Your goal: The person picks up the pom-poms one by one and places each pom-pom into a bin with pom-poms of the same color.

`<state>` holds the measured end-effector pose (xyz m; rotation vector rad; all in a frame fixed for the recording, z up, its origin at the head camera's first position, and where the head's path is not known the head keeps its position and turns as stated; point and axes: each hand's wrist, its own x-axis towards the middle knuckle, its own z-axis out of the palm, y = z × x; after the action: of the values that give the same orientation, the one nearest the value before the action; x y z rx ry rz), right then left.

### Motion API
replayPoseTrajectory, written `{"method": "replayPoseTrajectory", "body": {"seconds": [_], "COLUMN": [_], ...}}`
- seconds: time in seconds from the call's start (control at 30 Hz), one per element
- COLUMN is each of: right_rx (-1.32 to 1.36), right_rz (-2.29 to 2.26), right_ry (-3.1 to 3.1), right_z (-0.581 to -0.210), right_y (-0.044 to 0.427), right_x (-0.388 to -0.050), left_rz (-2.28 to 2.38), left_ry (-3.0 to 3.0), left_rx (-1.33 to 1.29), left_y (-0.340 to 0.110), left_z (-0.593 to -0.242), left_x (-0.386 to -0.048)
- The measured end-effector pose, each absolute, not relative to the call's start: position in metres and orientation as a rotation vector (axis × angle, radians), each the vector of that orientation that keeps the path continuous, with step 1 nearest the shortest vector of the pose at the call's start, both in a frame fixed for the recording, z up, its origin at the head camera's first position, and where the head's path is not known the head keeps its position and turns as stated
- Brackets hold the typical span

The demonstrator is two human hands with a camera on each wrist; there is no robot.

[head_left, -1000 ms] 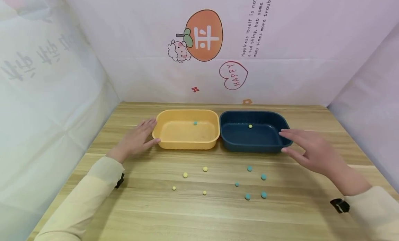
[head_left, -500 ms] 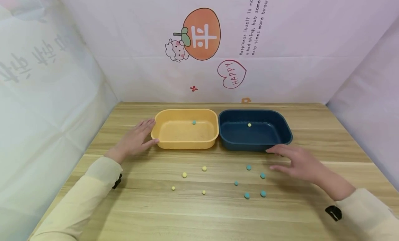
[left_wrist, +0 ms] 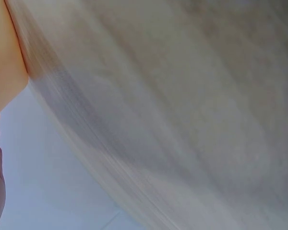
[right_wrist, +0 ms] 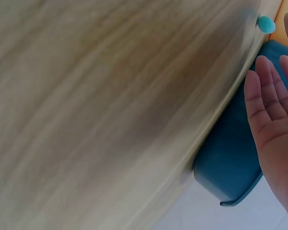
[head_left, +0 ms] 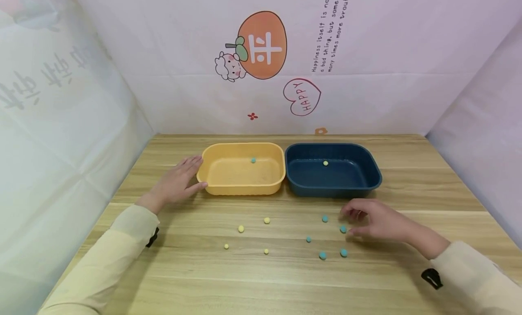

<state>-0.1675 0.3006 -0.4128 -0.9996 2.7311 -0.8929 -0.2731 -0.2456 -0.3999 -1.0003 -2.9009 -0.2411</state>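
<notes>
My left hand [head_left: 175, 183] rests with loosely straight fingers against the left end of the yellow tray [head_left: 244, 191], which holds a small teal ball [head_left: 253, 160]. The dark blue tray [head_left: 334, 192] beside it has a yellow ball [head_left: 325, 163] inside. In front of the blue tray my right hand [head_left: 381, 220] hovers with thumb and fingers apart, holding nothing, close to a teal ball [head_left: 343, 229]. In the right wrist view the right hand [right_wrist: 278, 115] shows its bent, spread fingers, with a teal ball [right_wrist: 266, 24] beyond them.
Several teal balls [head_left: 323, 255] lie on the wooden table [head_left: 183, 278] at centre right, and several yellow balls [head_left: 241, 229] at centre left. Printed white cloth [head_left: 183, 102] stands behind the trays and at both sides.
My right hand has left the right end of the blue tray and come forward and left, down toward the teal balls, its fingers more bent. The left hand has stayed at the yellow tray.
</notes>
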Motion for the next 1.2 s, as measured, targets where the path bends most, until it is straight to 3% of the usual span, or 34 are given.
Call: {"method": "replayPoseTrajectory", "body": {"seconds": [0.4, 1.2], "right_rx": [-0.866, -0.926], "right_rz": [-1.016, -1.037], "right_ry": [2.529, 2.521], "right_z": [-0.418, -0.429], "right_y": [0.293, 0.290], "right_x": [-0.169, -0.173], "left_rz": [-0.243, -0.266], "left_ry": [-2.908, -2.948], "left_rx": [-0.983, -0.951], "left_y": [-0.246, -0.246], "left_z": [-0.399, -0.398], "left_x": [-0.272, -0.273]}}
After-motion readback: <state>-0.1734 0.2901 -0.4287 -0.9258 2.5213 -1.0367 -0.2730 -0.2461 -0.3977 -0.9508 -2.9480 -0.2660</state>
